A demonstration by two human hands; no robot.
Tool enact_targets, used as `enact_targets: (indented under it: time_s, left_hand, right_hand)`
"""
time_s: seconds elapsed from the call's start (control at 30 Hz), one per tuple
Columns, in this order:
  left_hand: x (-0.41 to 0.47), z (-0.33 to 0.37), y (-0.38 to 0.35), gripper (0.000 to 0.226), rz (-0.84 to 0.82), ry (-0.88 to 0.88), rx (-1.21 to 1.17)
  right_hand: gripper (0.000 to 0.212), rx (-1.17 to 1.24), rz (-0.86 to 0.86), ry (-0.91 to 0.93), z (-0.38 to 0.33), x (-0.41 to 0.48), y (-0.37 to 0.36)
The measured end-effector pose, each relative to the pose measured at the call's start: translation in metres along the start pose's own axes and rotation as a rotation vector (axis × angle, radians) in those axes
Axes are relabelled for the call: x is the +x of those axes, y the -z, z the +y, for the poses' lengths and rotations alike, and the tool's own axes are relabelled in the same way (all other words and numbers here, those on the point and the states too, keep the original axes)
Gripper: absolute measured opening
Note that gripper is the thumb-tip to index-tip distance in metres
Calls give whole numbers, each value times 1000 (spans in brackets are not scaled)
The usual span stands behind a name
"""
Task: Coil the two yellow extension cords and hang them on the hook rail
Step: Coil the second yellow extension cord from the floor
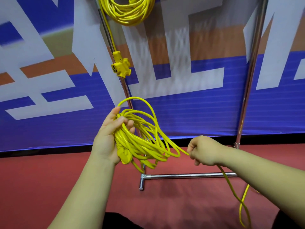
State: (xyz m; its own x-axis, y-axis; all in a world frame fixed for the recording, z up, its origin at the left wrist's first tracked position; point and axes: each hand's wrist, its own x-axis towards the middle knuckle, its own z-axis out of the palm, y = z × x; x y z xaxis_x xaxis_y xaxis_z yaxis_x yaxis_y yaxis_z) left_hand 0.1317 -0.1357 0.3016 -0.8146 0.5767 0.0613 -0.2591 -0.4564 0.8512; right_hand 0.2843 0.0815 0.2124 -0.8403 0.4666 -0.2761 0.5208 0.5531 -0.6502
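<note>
My left hand (109, 138) grips a bundle of loops of the second yellow cord (142, 139), its yellow plug (124, 156) hanging at my palm's heel. My right hand (203, 151) pinches the free run of the same cord just right of the loops; the loose tail (239, 200) trails down to the floor. The first yellow cord (127, 12) hangs coiled at the top of the metal rack, its three-way socket end (121, 66) dangling beside the left post.
The chrome rack has a left post (115, 66), a right post (252, 76) and a bottom crossbar (189, 176) on the red floor. A blue and white banner (189, 113) stands right behind it.
</note>
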Motion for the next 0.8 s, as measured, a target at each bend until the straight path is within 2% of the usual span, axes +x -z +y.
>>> enact_targets:
  time_s: [0.1,0.2,0.3,0.43,0.57,0.7,0.8]
  left_hand:
    - [2,0,1,38,33,-34,10]
    - [4,-1,3,26,52,-25,53]
    - [4,-8,5,21,89,10,241]
    - [1,-26,4,19,71,102,458]
    - [-2,-31,-5,21,63,155,384]
    - [-6,-24,-13,23,33,126,281]
    - [-10,-18,-16,26,-17,142,274]
  right_hand:
    - [16,32,39,52,0,-5,5]
    - [20,47,200,93,-3,-8,13]
    - [17,183,332,145,-12,-14,19]
    - [11,425,304,249,-28,-27,26]
    - [9,589,283,291,-35,-31,33]
    - [9,554,440,242,-28,-25,39]
    - [10,618,548,178,-19,-15,45]
